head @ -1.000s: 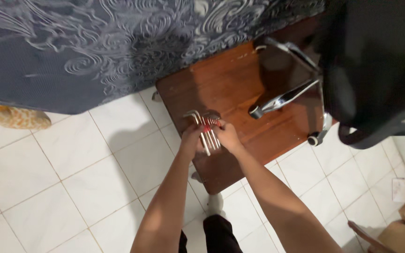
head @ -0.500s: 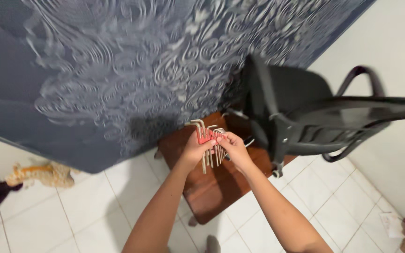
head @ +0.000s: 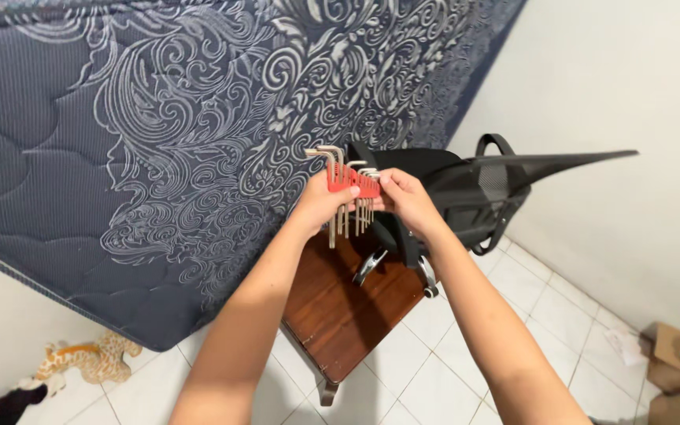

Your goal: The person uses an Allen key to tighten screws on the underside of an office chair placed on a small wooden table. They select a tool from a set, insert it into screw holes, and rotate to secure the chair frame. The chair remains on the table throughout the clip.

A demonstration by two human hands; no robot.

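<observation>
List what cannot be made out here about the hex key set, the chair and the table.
- Hex key set, head view: how many keys, bunched and partly behind the left hand and right hand.
- Black chair: its base, hidden behind the arms.
- Wooden table: its far end, covered by chair and arms.

Both forearms are running off the bottom edge, so elbows and body are lying out of view. The left hand (head: 320, 206) is covering the left end of the red hex-key holder (head: 353, 184); the right hand (head: 404, 197) is covering its right end. The smallest hex keys (head: 362, 211) are bunching too finely to count. The black chair (head: 466, 193) is hiding the far corner of the wooden desk (head: 340, 315), and its base is sitting mostly concealed. The mattress (head: 159, 142) is being cut by the top and left edges. A cardboard box (head: 674, 370) is being clipped at the right edge, contents unclear. A dark object (head: 5, 405) is being cropped at the lower left.
</observation>
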